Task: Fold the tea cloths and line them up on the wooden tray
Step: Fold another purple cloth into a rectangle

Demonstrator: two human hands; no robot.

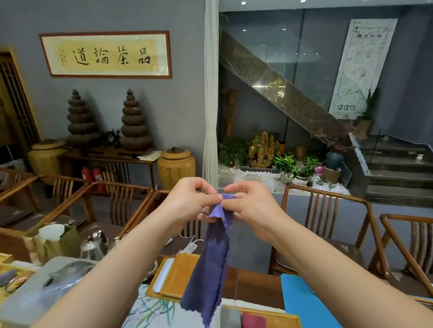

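At frame centre, a purple tea cloth (215, 257) is hanging in the air above the table, pinched at its top edge and trailing down toward 6 o'clock, its zigzag-cut lower hem dangling just over the tray. Left hand (187, 201) is gripping the top corner from the 9 o'clock side, thumb and forefinger pressed together on the fabric, remaining fingers curled. Right hand (251, 202) is gripping the same bunched top edge from the 3 o'clock side, fingertips closed on the cloth; the two hands are nearly touching. Both forearms are bare and reaching in from the lower corners.

Below the cloth, at 6 o'clock, the wooden tray (287, 318) is showing its light rim, and two folded cloths are lying on it side by side: a grey cloth (230, 321) and a dark red cloth (254, 323), touching each other. Whether the hanging hem is touching them cannot be told.

At 7 o'clock of the cloth, a yellow-brown folder (180, 275) is lying on a table mat painted with bamboo leaves (152, 311). At 4 o'clock, a bright blue sheet (303, 298) is lying on the dark table. At 8 o'clock, a metal kettle (93, 246) is standing near a white cup (51, 232).

Farther out, wooden chairs (330, 223) are standing along the far side of the table. On the grey wall at 11 o'clock, a framed calligraphy panel (106, 56) is hanging; a stone staircase (402, 172) is rising at 2 o'clock.
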